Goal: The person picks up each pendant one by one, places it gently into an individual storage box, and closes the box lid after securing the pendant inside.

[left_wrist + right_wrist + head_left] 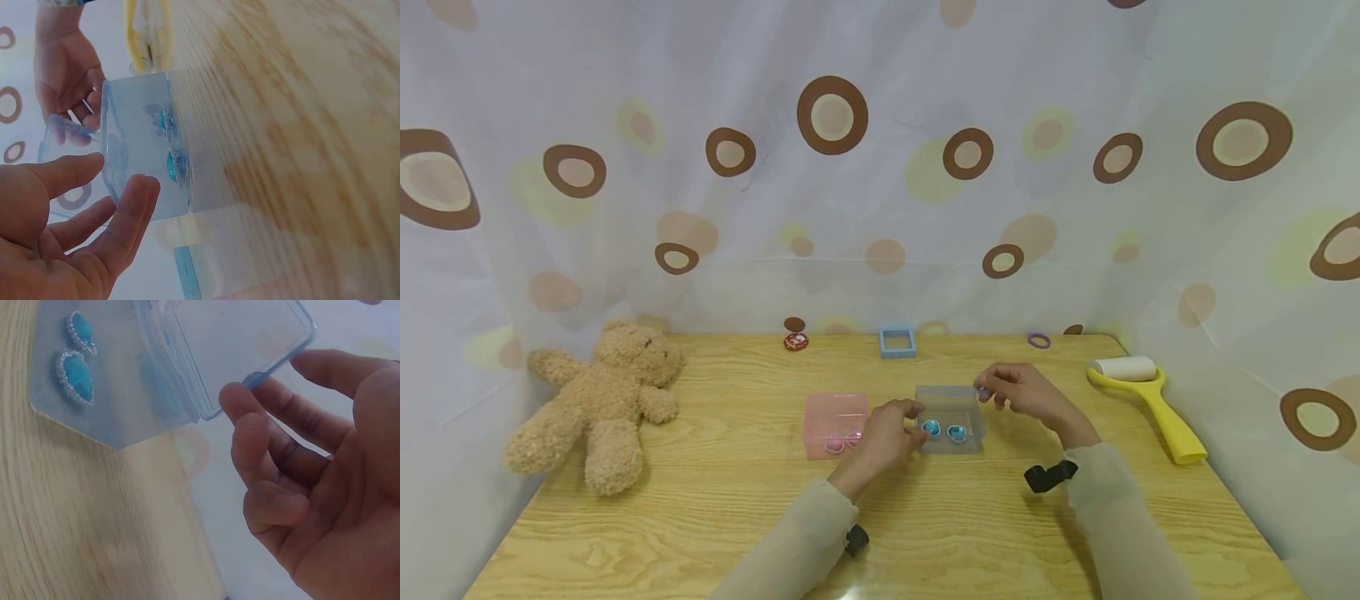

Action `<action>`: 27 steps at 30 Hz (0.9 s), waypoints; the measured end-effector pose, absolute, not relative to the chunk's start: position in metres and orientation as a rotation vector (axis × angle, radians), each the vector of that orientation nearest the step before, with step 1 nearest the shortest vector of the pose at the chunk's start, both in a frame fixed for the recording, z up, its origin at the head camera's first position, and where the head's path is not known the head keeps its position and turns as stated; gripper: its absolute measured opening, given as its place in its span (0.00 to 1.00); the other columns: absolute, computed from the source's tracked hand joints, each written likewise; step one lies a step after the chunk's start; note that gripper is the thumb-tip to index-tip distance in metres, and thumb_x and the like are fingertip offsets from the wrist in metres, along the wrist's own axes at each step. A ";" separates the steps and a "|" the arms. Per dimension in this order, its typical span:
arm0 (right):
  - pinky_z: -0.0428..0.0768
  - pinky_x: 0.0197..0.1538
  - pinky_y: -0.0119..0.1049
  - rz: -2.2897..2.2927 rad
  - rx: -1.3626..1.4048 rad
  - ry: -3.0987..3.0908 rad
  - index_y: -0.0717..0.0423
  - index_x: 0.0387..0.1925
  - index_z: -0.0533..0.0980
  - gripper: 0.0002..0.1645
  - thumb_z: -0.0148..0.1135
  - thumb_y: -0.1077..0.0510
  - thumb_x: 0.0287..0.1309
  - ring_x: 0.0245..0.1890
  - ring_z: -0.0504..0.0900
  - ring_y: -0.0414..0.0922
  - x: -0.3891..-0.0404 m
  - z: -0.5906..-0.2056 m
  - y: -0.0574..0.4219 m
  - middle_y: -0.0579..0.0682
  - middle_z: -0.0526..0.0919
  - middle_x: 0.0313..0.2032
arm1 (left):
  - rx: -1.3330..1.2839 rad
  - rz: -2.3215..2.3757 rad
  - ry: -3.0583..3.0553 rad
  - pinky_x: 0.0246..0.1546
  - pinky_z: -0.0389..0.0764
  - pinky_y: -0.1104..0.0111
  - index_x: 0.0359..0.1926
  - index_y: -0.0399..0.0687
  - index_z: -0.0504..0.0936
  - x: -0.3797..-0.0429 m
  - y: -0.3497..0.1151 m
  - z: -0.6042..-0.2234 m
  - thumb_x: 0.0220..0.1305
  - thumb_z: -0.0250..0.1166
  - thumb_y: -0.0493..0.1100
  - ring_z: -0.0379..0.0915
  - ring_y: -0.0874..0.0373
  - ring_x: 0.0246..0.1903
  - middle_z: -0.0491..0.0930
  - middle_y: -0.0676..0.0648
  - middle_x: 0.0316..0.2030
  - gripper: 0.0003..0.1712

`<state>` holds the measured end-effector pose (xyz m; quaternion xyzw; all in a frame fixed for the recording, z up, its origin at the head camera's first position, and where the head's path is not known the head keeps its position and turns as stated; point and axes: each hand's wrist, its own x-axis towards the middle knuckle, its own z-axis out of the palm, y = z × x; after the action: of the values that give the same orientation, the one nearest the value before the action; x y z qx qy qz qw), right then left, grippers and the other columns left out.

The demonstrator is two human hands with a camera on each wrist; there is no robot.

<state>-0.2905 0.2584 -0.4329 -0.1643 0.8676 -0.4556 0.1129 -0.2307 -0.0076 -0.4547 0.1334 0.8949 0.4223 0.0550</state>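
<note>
A clear bluish plastic box with a hinged lid stands on the wooden table, its lid raised. Two blue gem-like pieces with beaded silvery rims lie inside. My right hand pinches the lid's edge near a corner between thumb and fingers. At the box's left side is my left hand, its thumb and fingers spread and loosely bent close to the wall; whether they touch it is hard to tell. Just left of that hand, a pink clear box holds pink pieces, partly hidden by the hand.
A teddy bear leans at the table's left. A yellow-handled roller lies at the right. Along the back are a red round piece, a light-blue square frame and a purple ring. A patterned curtain stands behind.
</note>
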 end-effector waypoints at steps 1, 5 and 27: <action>0.71 0.25 0.32 -1.320 -0.493 2.547 0.57 0.48 0.81 0.21 0.53 0.45 0.74 0.31 0.79 0.50 -0.290 -0.433 0.259 0.57 0.82 0.38 | 0.407 1.289 2.718 0.42 0.85 0.64 0.60 0.39 0.78 -0.231 -0.008 -0.455 0.64 0.69 0.40 0.84 0.50 0.48 0.81 0.40 0.56 0.24; 0.71 0.26 0.32 -1.260 -0.531 2.548 0.55 0.48 0.81 0.15 0.59 0.49 0.70 0.29 0.79 0.54 -0.288 -0.435 0.261 0.58 0.81 0.36 | 0.389 1.306 2.716 0.37 0.85 0.66 0.61 0.37 0.76 -0.232 -0.007 -0.455 0.63 0.69 0.40 0.85 0.50 0.45 0.82 0.39 0.54 0.26; 0.81 0.42 0.34 -1.145 -0.723 2.554 0.56 0.52 0.78 0.18 0.68 0.57 0.62 0.41 0.80 0.42 -0.289 -0.449 0.264 0.54 0.82 0.42 | 0.372 1.327 2.698 0.42 0.87 0.60 0.70 0.41 0.69 -0.229 -0.008 -0.453 0.66 0.67 0.46 0.86 0.46 0.47 0.82 0.36 0.54 0.34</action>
<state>-0.2892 0.2640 -0.4495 -0.2480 0.8766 -0.3930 0.1252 -0.2290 -0.0081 -0.4530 0.1224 0.8892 0.4373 0.0558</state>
